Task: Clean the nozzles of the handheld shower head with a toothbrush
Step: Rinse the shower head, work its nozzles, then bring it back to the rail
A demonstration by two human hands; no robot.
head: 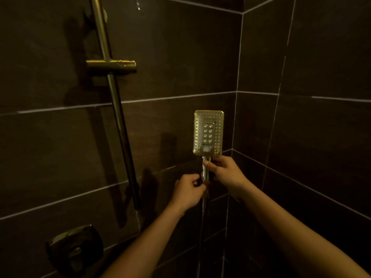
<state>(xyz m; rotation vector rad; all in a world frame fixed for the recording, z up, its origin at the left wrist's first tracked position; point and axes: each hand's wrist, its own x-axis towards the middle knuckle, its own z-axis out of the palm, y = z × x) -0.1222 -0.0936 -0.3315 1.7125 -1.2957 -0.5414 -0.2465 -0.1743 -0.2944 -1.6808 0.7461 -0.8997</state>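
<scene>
The handheld shower head (208,133) is a gold rectangle with rows of small nozzles, held upright with its face toward me near the wall corner. My right hand (224,172) grips its handle just below the head, thumb across the front. My left hand (188,190) is curled around the lower end of the handle, where the hose (203,221) joins and hangs down. No toothbrush is visible.
A gold slide rail (112,93) with an empty holder bracket (112,65) runs down the dark tiled wall at left. A mixer valve plate (74,249) sits at lower left. The tiled corner (234,125) lies just right of the head.
</scene>
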